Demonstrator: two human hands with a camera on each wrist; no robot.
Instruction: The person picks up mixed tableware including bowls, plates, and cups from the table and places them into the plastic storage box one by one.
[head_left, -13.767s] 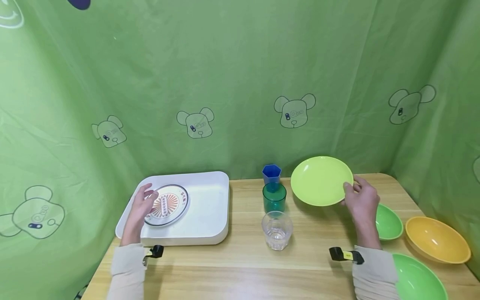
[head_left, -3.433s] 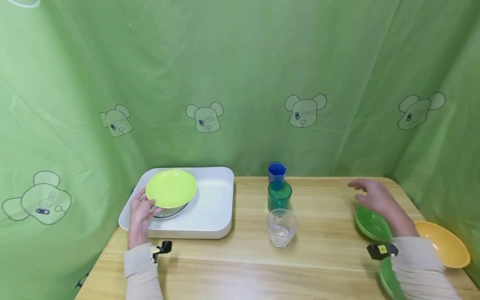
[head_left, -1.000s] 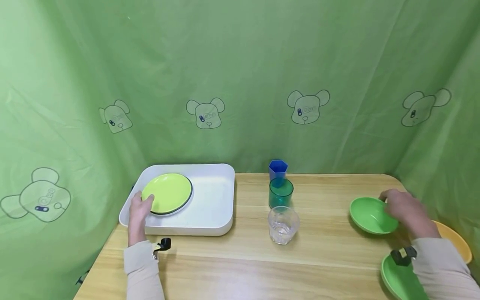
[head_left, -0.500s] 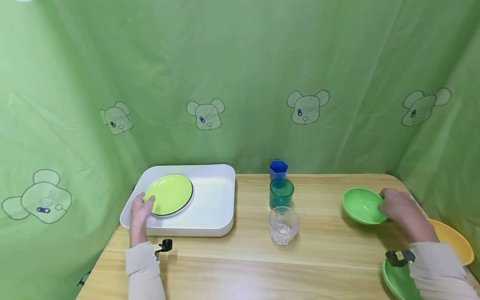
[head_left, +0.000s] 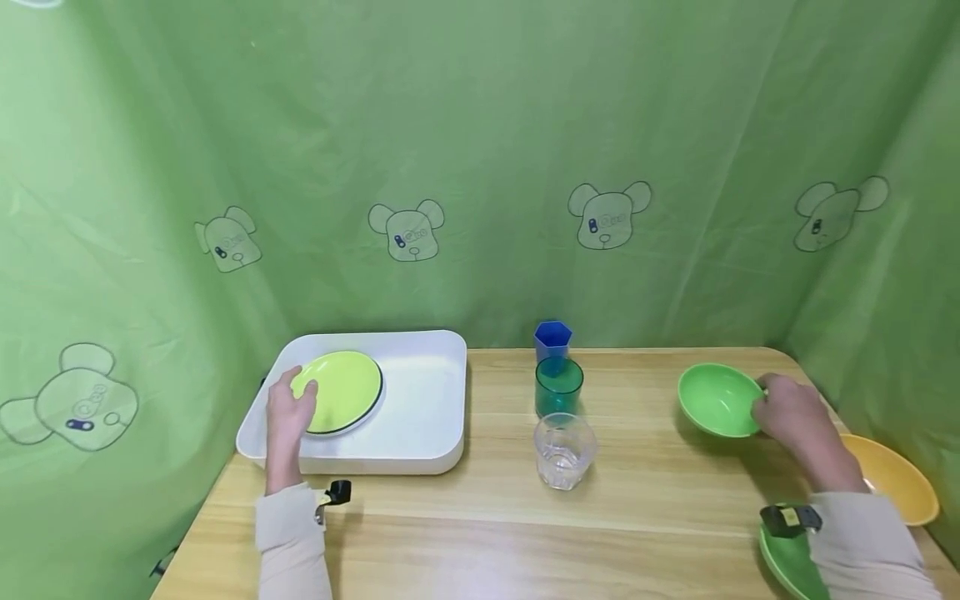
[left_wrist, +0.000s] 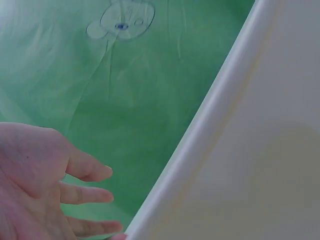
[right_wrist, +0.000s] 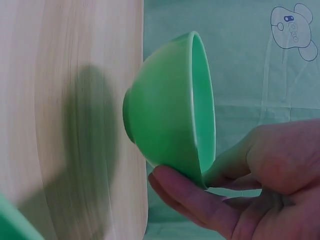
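My right hand (head_left: 795, 408) pinches the rim of a green bowl (head_left: 718, 400) above the right side of the table. In the right wrist view, thumb and fingers grip the rim of the bowl (right_wrist: 167, 107), whose shadow falls on the wood apart from its foot. At the far left, a lime-yellow plate (head_left: 341, 387) lies in the white tray (head_left: 423, 396), stacked on a dark-rimmed plate that is mostly hidden. My left hand (head_left: 288, 408) hovers by the lime plate's left edge, fingers spread and holding nothing; the left wrist view shows them beside the tray's wall (left_wrist: 200, 125).
A blue hexagonal cup (head_left: 552, 335), a teal cup (head_left: 558, 387) and a clear glass (head_left: 564, 454) stand in a row mid-table. An orange bowl (head_left: 896, 479) and another green bowl (head_left: 791, 558) sit at the right, partly behind my right arm. Green curtain (head_left: 480, 167) surrounds the table.
The lime plate went from my right hand to my left and down onto the patterned plate in the tray. My right hand has since taken the green bowl, lifting it and moving it left.
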